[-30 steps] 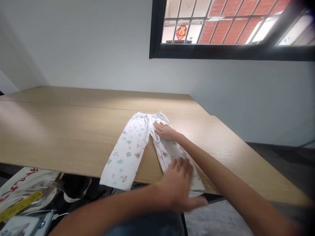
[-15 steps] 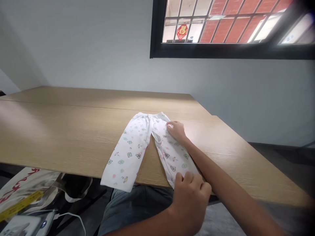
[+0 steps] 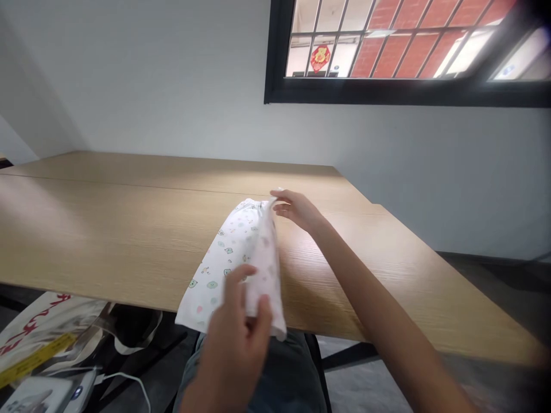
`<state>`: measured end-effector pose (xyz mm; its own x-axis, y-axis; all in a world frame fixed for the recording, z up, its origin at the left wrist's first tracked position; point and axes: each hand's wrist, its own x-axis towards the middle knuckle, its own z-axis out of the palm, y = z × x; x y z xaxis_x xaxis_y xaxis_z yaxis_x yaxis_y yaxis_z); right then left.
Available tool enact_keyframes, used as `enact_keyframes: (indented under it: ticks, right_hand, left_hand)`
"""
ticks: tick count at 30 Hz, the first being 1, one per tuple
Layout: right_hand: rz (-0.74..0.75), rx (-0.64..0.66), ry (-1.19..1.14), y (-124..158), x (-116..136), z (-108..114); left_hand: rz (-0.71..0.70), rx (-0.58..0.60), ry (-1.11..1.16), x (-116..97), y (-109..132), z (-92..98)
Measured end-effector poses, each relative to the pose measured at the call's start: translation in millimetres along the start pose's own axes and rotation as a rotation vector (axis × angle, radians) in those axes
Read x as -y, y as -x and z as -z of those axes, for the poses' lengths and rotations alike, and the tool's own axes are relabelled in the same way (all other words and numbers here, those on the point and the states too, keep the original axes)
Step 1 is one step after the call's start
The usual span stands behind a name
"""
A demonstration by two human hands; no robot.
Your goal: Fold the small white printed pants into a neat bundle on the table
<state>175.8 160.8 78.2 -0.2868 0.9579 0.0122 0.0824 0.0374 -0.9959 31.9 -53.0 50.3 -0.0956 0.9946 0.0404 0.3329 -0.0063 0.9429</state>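
The left hand (image 3: 235,338) grips the doubled white trousers (image 3: 241,252) over the table's front edge (image 3: 107,289); the half-open right hand (image 3: 297,209) steadies the waistband (image 3: 253,205).

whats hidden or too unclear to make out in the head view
The white printed pants: the left hand covers the fold in them, so how it lies can't be seen.
The right hand: its fingertips are too small to show whether they pinch the waistband.
The white device: cut off by the bottom edge.
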Motion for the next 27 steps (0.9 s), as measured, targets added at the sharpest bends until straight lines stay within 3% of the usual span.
enact_keyframes:
  ticks: [3, 6, 9, 13, 16, 19, 21, 24, 27]
  right_hand:
    - [-0.059, 0.110, 0.066, -18, -2, -37]
    - [-0.132, 0.180, 0.250, -27, -18, -70]
    - [-0.103, 0.215, 0.432, -26, -32, -81]
    - [-0.048, 0.248, 0.550, -17, -35, -58]
    - [-0.069, 0.225, 0.586, -6, -34, -27]
    - [-0.086, 0.217, 0.584, 7, -35, 0]
    - [-0.072, 0.224, 0.568, 14, -37, 10]
    - [-0.017, 0.191, 0.591, 21, -42, 12]
    - [0.061, 0.118, 0.707, 20, -46, 7]
  left_hand:
    - [0.156, -0.130, -0.212, 17, 2, 46.0]
    - [0.282, -0.091, -0.457, 41, -4, 68.4]
    - [0.424, -0.033, -0.592, 52, -12, 71.0]
    - [0.467, 0.044, -0.700, 40, -15, 51.3]
    - [0.275, 0.135, -0.751, 28, -4, 25.5]
    - [0.072, 0.153, -0.859, 19, 5, 5.2]
    - [-0.057, 0.180, -0.896, 13, -4, -1.6]
    - [-0.388, 0.336, -0.876, 3, -57, -8.3]
    - [-0.512, 0.458, -0.853, 2, -140, -21.6]
